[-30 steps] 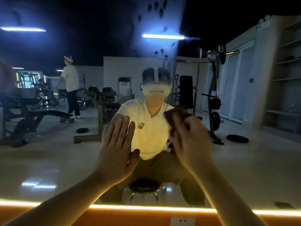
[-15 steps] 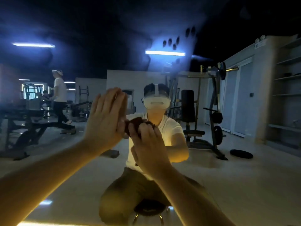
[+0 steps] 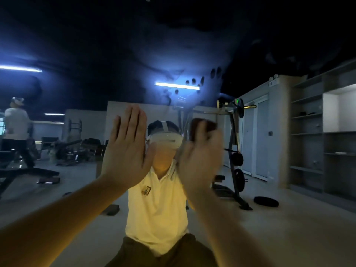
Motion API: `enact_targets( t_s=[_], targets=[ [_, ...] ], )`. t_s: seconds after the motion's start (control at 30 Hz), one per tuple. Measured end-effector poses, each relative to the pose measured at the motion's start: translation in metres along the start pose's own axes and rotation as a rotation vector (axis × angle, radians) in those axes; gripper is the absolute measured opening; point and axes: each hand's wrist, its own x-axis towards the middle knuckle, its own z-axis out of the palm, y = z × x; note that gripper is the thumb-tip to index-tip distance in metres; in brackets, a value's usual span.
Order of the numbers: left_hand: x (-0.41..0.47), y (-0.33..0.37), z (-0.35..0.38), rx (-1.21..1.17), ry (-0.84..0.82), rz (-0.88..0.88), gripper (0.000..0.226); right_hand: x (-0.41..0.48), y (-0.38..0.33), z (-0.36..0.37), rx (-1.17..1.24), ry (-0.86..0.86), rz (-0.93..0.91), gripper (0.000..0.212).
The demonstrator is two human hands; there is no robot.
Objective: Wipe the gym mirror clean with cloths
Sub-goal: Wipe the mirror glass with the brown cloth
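**Cloth** (image 3: 200, 125): a dark, brownish wad is being gripped in the right hand (image 3: 200, 157). It is being held up against the mirror, right of centre at mid-height, beside the reflected head. Only its upper edge is being shown above the curled fingers (image 3: 202, 132). The hand and cloth are being rendered with motion blur.

**Mirror** (image 3: 192, 45): the whole view is being filled by the glass. Its upper part is being clouded by broad hazy smears. A cluster of dark finger-shaped marks (image 3: 193, 81) is being shown beside a reflected ceiling light (image 3: 177, 86).

**Left hand** (image 3: 125, 149): it is being held up flat and open toward the glass, fingers straight and together, thumb apart. It is being kept just left of the reflected head, with nothing held. Whether the palm is touching the glass cannot be told.

**Reflections, centre:** the person is being shown low before the glass in a pale shirt (image 3: 156, 209), with a white headset (image 3: 165, 140) being worn.

**Reflections, right:** a weight rack (image 3: 235, 151) is being shown with plates hung on it. A dark plate (image 3: 265, 201) is being shown on the floor near its foot. Open shelves (image 3: 308, 141) are being shown along the wall.

**Reflections, left:** a second person (image 3: 16, 122) in a white top is being shown standing among benches and machines.
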Motion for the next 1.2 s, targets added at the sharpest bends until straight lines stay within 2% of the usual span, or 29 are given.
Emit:
enact_targets(
  t_s=[0.07, 0.1, 0.17, 0.23, 0.3, 0.4, 0.47, 0.53, 0.6, 0.67, 0.77, 0.83, 0.87, 0.93, 1.07, 1.2],
  targets=[
    [-0.001, -0.002, 0.000, 0.007, 0.017, 0.027, 0.073, -0.025, -0.025, 0.019, -0.005, -0.085, -0.204, 0.008],
    [-0.001, -0.003, 0.000, 0.013, 0.016, 0.041, 0.073, -0.029, -0.029, 0.020, -0.053, -0.108, -0.359, 0.014],
    [-0.002, -0.005, 0.000, 0.010, 0.002, 0.057, 0.074, -0.017, -0.015, 0.008, -0.183, -0.191, -0.661, 0.040],
    [-0.002, -0.006, 0.001, 0.005, -0.015, 0.051, 0.076, 0.016, 0.015, -0.015, -0.334, -0.243, -0.811, 0.059],
    [-0.002, -0.005, 0.002, 0.004, -0.024, 0.037, 0.078, 0.060, 0.049, -0.042, -0.469, -0.223, -0.674, 0.062],
    [-0.001, -0.004, 0.002, -0.008, -0.023, 0.042, 0.078, 0.110, 0.080, -0.070, -0.531, -0.061, -0.305, 0.056],
    [-0.002, -0.007, -0.002, -0.025, -0.029, 0.061, 0.080, 0.119, 0.072, -0.060, -0.440, 0.050, -0.063, 0.052],
    [-0.004, -0.010, -0.006, -0.025, -0.038, 0.092, 0.083, 0.103, 0.040, -0.034, -0.325, 0.115, 0.057, 0.052],
    [-0.006, -0.017, -0.009, -0.013, -0.056, 0.135, 0.081, 0.072, 0.000, -0.007, -0.209, 0.071, 0.027, 0.056],
    [-0.004, -0.028, -0.014, -0.018, -0.064, 0.184, 0.075, 0.037, -0.036, 0.012, -0.120, -0.091, -0.101, 0.056],
    [0.005, -0.043, -0.030, -0.085, -0.041, 0.222, 0.067, 0.002, -0.058, 0.016, -0.151, -0.297, -0.510, 0.048],
    [0.016, -0.046, -0.039, -0.071, -0.013, 0.209, 0.066, 0.012, -0.042, 0.007, -0.219, -0.355, -0.782, 0.049],
    [0.023, -0.045, -0.042, -0.050, -0.006, 0.197, 0.067, 0.027, -0.029, -0.001, -0.280, -0.351, -0.829, 0.051],
    [0.042, -0.039, -0.040, -0.004, -0.002, 0.165, 0.072, 0.062, 0.000, -0.022, -0.408, -0.253, -0.751, 0.055],
    [0.067, -0.023, -0.021, 0.065, -0.019, 0.055, 0.088, 0.129, 0.071, -0.073, -0.528, -0.115, -0.412, 0.054],
    [0.066, -0.020, -0.014, 0.068, 0.000, 0.040, 0.094, 0.155, 0.100, -0.090, -0.440, 0.053, -0.066, 0.043]
  ],
)
